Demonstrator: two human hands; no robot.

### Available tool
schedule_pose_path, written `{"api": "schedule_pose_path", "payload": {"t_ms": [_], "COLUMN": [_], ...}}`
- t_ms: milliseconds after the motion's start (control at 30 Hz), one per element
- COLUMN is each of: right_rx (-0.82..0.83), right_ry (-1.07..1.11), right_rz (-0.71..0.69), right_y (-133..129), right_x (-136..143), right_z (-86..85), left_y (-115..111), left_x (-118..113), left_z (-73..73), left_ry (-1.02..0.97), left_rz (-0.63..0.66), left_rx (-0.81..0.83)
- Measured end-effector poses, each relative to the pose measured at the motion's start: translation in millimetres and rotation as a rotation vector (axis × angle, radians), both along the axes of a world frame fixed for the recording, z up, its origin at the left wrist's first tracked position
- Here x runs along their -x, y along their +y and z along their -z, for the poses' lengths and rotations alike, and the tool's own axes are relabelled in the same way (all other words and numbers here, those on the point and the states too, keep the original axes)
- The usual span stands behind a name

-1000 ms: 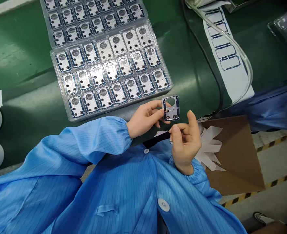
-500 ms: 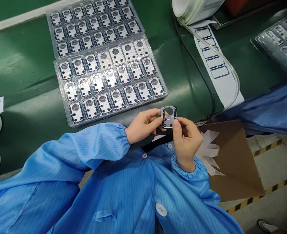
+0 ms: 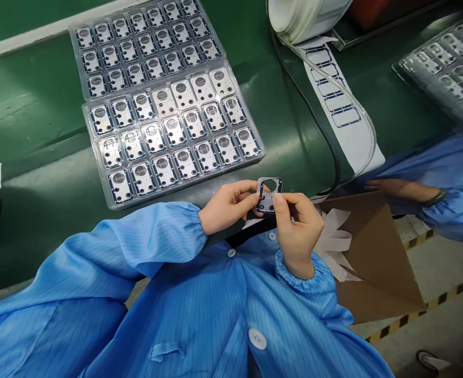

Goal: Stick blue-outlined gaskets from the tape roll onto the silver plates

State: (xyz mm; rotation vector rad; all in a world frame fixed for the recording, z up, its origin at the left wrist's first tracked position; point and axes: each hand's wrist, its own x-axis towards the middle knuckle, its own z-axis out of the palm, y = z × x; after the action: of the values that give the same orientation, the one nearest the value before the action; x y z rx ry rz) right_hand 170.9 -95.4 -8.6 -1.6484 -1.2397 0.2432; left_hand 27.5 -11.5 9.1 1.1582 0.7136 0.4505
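Observation:
Between my two hands is a small silver metal plate with a dark blue gasket-like border, a large round opening near its top and small holes lower down. My left hand pinches its left edge. The thumb of my right hand presses on the lower right of its face, with the fingers behind, partly hidden. Just beyond my hands lies a clear plastic tray holding rows of similar plates, some with the dark border and a few at its top right without it.
Another filled tray adjoins it at the back. A backing strip with dark outline stickers runs from a roll; a cable curves alongside. A cardboard box with white scraps stands right. A co-worker's hand shows beyond.
A co-worker's hand and cuff have come into view at the right. The whole view has shifted slightly. My hands keep nearly the same hold on the metal plate.

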Motion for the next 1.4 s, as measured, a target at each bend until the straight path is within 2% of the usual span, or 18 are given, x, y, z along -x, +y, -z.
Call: {"api": "schedule_pose_path", "payload": {"t_ms": [300, 933, 1133, 1400], "right_rx": [-0.002, 0.048, 0.058, 0.011], "right_ry": [0.051, 0.083, 0.092, 0.100], "right_rz": [0.009, 0.048, 0.063, 0.047], "right_y": [6.9, 5.1, 4.0, 5.2], "right_x": [-0.4, 0.2, -1.5, -0.3], "right_z": [-1.2, 3.8, 9.2, 7.5], "left_y": [0.8, -0.2, -1.1, -1.4], "left_x": [2.0, 0.5, -0.1, 1.4], "left_z": [1.3, -0.4, -2.0, -1.8], "left_ry": [0.026, 0.044, 0.038, 0.028], "left_rz": [0.049, 0.050, -0.017, 0.031], "left_rx": [-0.024, -0.073, -0.013, 0.000]}}
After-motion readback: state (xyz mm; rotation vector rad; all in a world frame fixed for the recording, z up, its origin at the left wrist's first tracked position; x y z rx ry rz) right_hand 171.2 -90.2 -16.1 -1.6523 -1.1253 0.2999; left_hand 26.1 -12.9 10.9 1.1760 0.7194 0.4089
